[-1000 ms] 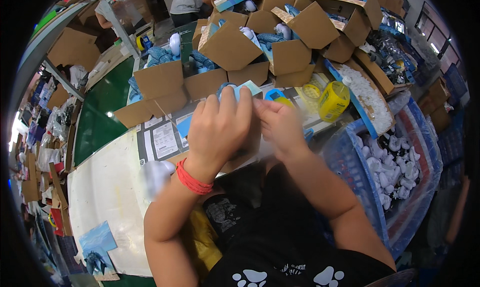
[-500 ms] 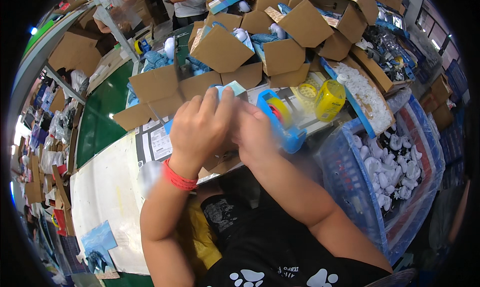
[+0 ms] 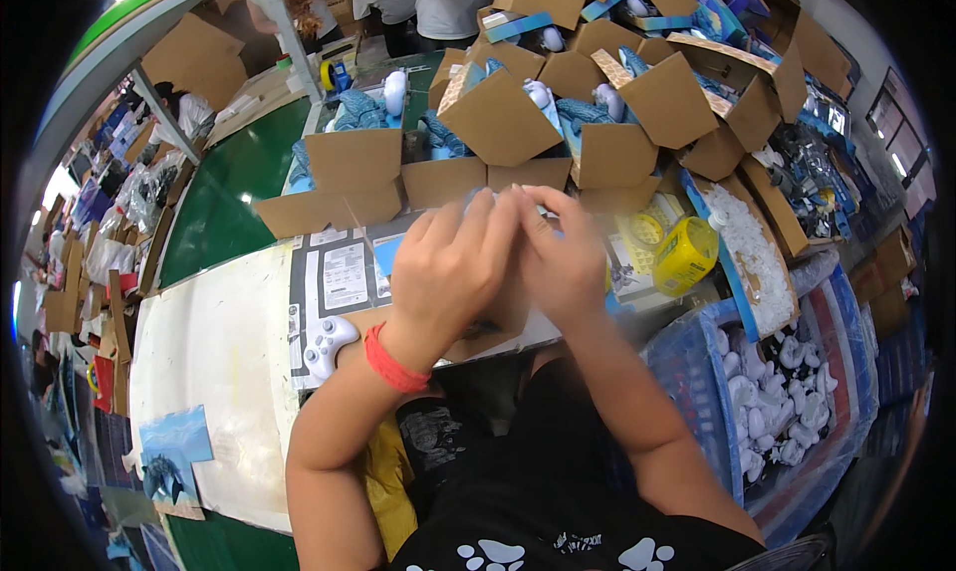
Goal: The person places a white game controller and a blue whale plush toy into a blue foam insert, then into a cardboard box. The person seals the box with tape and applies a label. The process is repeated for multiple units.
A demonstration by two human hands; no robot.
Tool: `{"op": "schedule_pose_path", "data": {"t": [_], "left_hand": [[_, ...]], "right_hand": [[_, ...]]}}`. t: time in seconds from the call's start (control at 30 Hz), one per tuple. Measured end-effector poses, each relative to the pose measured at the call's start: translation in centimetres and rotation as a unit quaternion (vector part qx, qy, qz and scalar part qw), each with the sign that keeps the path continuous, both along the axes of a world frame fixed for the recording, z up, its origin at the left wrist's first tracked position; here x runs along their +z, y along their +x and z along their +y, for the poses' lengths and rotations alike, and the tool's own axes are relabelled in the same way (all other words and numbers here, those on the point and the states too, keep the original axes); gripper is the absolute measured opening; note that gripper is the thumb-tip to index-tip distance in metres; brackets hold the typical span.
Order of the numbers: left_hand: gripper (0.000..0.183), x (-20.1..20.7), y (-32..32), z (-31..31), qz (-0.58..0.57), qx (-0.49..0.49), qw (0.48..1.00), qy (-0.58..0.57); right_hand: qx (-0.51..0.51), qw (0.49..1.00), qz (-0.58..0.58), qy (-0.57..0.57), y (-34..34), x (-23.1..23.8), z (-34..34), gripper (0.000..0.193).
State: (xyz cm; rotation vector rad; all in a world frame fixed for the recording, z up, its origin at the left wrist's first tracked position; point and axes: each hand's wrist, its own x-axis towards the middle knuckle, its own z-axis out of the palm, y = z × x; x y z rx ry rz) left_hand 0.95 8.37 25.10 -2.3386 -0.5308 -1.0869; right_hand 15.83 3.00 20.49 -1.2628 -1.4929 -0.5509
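Note:
My left hand (image 3: pixel 453 267), with a red band at the wrist, is raised over the near edge of the table, its fingers curled. My right hand (image 3: pixel 566 267) meets it at the fingertips in a pinch. Whatever lies between the fingers is mostly covered by them; only a bit of pale blue shows. Beside my left wrist lies a white game controller (image 3: pixel 327 346) on a printed sheet (image 3: pixel 344 274). Brown cardboard (image 3: pixel 498 334) shows below my hands. The blue tape dispenser is nearly all covered by my right hand.
Open cardboard boxes (image 3: pixel 503 108) with blue and white goods are piled at the back. To the right stand a yellow bottle (image 3: pixel 685 256), a tray of clear small pieces (image 3: pixel 749 262) and a lined blue crate (image 3: pixel 687 382) of white parts. A blue picture card (image 3: pixel 174 456) lies at left.
The view has shifted, so the scene sits further right. My right hand has moved in front of the tape dispenser. The pale blue piece at my fingers is now mostly covered.

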Motion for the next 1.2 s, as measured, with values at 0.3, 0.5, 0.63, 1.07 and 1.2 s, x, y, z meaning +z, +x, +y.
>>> {"op": "schedule_pose_path", "data": {"t": [0.3, 0.5, 0.63, 1.07, 1.2], "left_hand": [[0.127, -10.1, -11.0, 2.2, -0.274, -0.056, 0.879, -0.386], [0.089, -15.5, -18.8, 6.2, -0.293, -0.222, 0.665, -0.65], [0.06, -8.3, -15.7, 1.0, -0.284, -0.205, 0.761, -0.547], [0.054, -12.6, -2.1, -0.5, 0.074, -0.056, 0.959, -0.268], [0.051, -11.9, -9.1, 1.0, -0.133, -0.043, 0.968, -0.206]], "right_hand": [[0.013, 0.992, -0.087, 0.096, 2.1, 0.7, 2.5, 0.033], [0.063, 0.988, 0.007, 0.144, 1.3, 1.4, 1.0, 0.039], [-0.069, 0.994, 0.028, 0.074, 3.9, 0.5, -3.6, 0.058], [-0.45, 0.78, 0.365, -0.235, 16.3, -9.0, -34.7, 0.031], [-0.328, 0.862, 0.348, -0.164, 12.4, -10.7, -28.9, 0.031]]}}
